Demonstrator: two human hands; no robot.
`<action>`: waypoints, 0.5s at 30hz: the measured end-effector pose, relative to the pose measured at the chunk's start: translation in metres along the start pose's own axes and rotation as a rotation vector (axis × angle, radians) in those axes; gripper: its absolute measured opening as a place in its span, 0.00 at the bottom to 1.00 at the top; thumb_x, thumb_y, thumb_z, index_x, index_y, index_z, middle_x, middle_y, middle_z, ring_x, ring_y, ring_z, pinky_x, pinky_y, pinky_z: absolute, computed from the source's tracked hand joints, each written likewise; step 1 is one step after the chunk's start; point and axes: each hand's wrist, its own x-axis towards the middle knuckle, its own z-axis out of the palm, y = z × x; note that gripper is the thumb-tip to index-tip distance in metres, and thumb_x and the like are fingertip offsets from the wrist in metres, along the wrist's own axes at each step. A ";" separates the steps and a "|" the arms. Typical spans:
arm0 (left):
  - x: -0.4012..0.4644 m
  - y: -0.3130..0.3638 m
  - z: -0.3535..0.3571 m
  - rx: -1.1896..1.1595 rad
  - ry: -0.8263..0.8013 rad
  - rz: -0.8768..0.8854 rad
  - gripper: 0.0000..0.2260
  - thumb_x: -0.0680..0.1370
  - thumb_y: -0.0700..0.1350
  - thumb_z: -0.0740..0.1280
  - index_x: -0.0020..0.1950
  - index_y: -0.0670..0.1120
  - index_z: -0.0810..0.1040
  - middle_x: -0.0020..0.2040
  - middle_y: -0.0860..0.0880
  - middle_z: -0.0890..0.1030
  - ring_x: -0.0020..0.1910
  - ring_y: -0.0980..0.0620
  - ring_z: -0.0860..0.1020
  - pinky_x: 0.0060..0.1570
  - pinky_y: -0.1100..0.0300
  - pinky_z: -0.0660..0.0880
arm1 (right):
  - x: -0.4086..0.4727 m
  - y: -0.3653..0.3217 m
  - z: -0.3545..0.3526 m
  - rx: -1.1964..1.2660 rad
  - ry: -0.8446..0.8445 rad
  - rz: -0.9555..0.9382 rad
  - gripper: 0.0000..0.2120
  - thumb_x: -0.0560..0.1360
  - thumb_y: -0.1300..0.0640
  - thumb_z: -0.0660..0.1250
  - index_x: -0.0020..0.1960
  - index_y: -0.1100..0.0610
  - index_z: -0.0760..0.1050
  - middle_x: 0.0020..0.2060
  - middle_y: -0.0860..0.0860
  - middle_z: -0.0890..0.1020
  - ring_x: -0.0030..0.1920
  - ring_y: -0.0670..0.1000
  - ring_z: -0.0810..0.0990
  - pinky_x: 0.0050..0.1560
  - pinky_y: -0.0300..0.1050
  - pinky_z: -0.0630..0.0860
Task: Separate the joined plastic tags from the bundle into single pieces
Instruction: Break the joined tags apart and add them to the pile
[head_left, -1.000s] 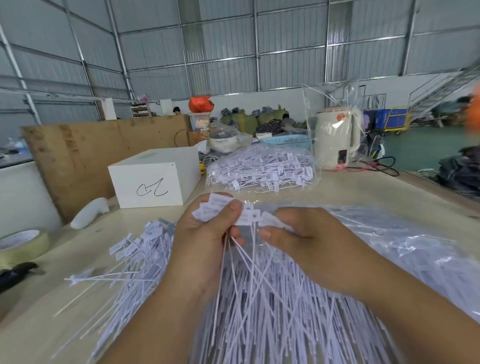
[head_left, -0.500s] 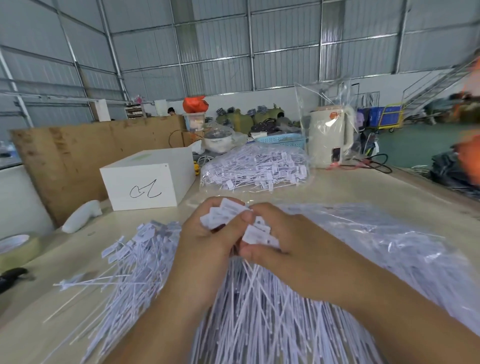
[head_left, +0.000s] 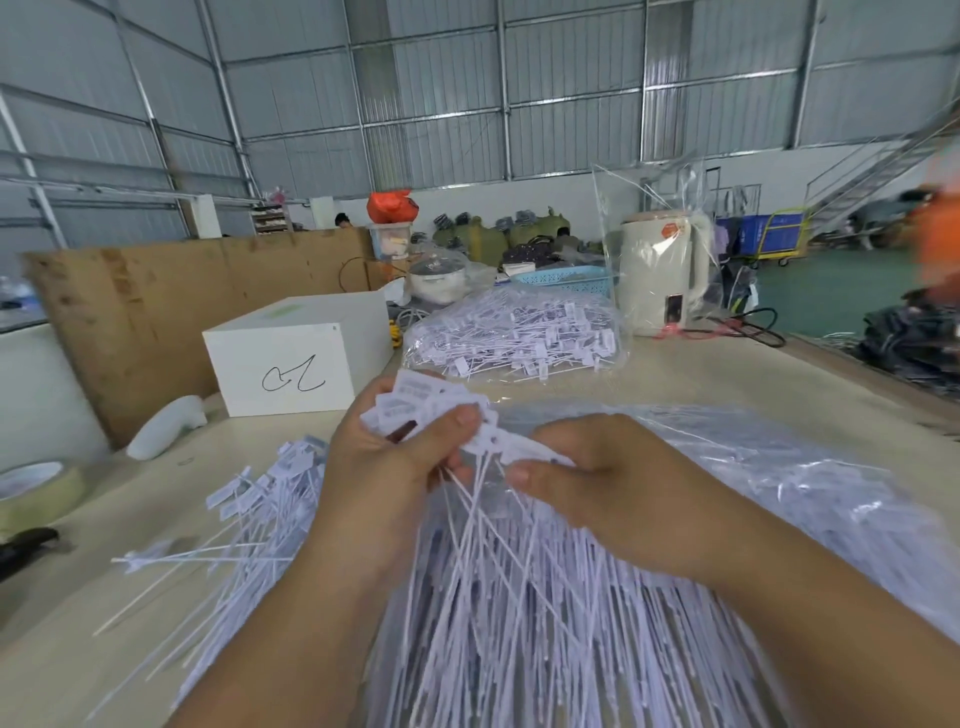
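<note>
Nearest, the bundle (head_left: 519, 597) of white tags fans its thin tails toward the person, long axis running near to far, heads pointing away. At the bundle's far end the left hand (head_left: 384, 467) clamps the cluster of flat heads (head_left: 415, 410), thumb pressed over them; the right hand (head_left: 597, 483) pinches one head (head_left: 519, 447) beside it. They look light, springy and slippery, best gripped by the flat heads. Left of the bundle lies a pile of loose tags (head_left: 260, 499); beyond it, a bagged lot (head_left: 514, 332).
</note>
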 end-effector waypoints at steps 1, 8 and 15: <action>0.000 0.000 0.001 -0.027 -0.005 -0.003 0.15 0.64 0.39 0.72 0.49 0.41 0.76 0.34 0.48 0.81 0.27 0.54 0.76 0.27 0.64 0.73 | 0.000 0.001 0.000 0.066 0.032 -0.001 0.18 0.79 0.48 0.65 0.32 0.50 0.70 0.22 0.43 0.70 0.21 0.42 0.64 0.25 0.37 0.62; -0.001 0.002 0.001 -0.321 0.081 -0.171 0.13 0.70 0.37 0.70 0.54 0.43 0.77 0.36 0.50 0.81 0.25 0.60 0.72 0.26 0.69 0.73 | 0.004 -0.008 0.018 0.585 0.424 0.085 0.15 0.79 0.49 0.64 0.36 0.53 0.75 0.22 0.44 0.71 0.22 0.41 0.67 0.23 0.34 0.66; -0.009 0.002 0.010 -0.189 -0.023 -0.149 0.15 0.69 0.35 0.70 0.55 0.38 0.76 0.37 0.44 0.82 0.28 0.54 0.78 0.26 0.65 0.74 | -0.002 -0.008 0.007 0.275 0.185 -0.032 0.08 0.73 0.43 0.69 0.48 0.42 0.71 0.30 0.41 0.79 0.22 0.41 0.70 0.21 0.35 0.64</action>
